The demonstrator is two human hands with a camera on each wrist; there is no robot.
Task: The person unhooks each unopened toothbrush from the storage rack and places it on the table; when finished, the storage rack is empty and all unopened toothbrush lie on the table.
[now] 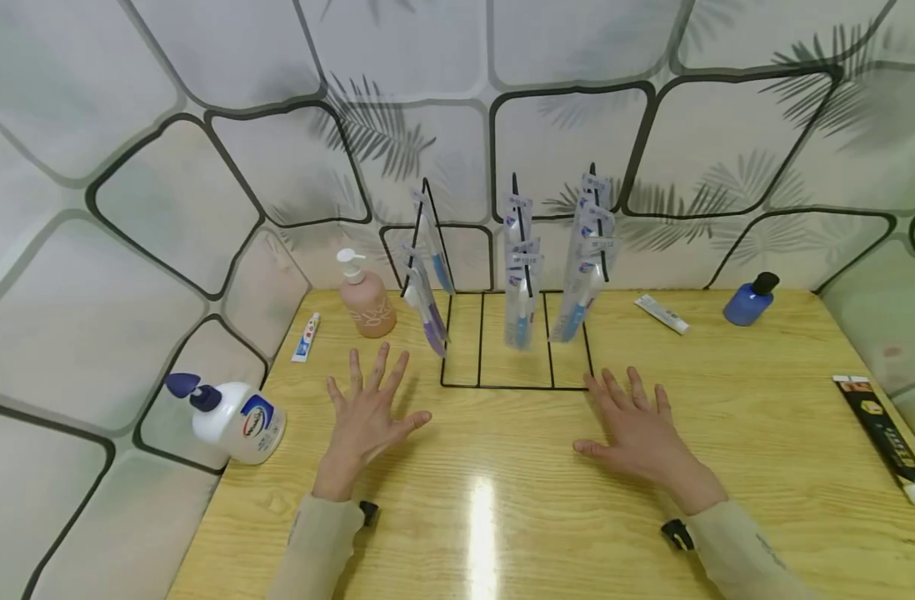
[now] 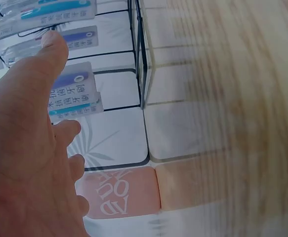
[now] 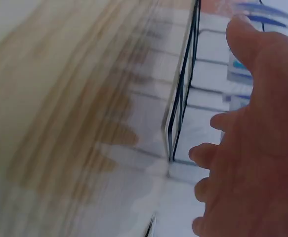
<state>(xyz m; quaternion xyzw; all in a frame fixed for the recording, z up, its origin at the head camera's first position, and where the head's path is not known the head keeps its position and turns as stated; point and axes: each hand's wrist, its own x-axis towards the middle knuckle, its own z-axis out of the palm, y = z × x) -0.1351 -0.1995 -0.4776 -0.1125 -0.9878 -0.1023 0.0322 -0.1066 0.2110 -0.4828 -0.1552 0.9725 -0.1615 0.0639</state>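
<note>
My left hand (image 1: 366, 417) is spread over the wooden table, fingers straight and apart, to the front left of a black wire rack (image 1: 517, 387). My right hand (image 1: 641, 433) has its fingers spread too, with fingertips close to the rack's front right corner. Neither hand holds anything; whether they touch the tabletop, I cannot tell. Clear-packed toothbrushes hang from the rack's arms: a purple one (image 1: 432, 323) at left front, a blue one behind it, a middle row (image 1: 521, 292) and a right row (image 1: 587, 275). In the left wrist view, toothbrush packs (image 2: 74, 89) show beyond the thumb.
A pink pump bottle (image 1: 367, 307) and small toothpaste tube (image 1: 306, 337) stand left of the rack. A white pump bottle (image 1: 243, 423) is at the left edge. Toward the right lie a white tube (image 1: 662, 315), a blue bottle (image 1: 748, 303) and a black toothpaste tube (image 1: 885, 437).
</note>
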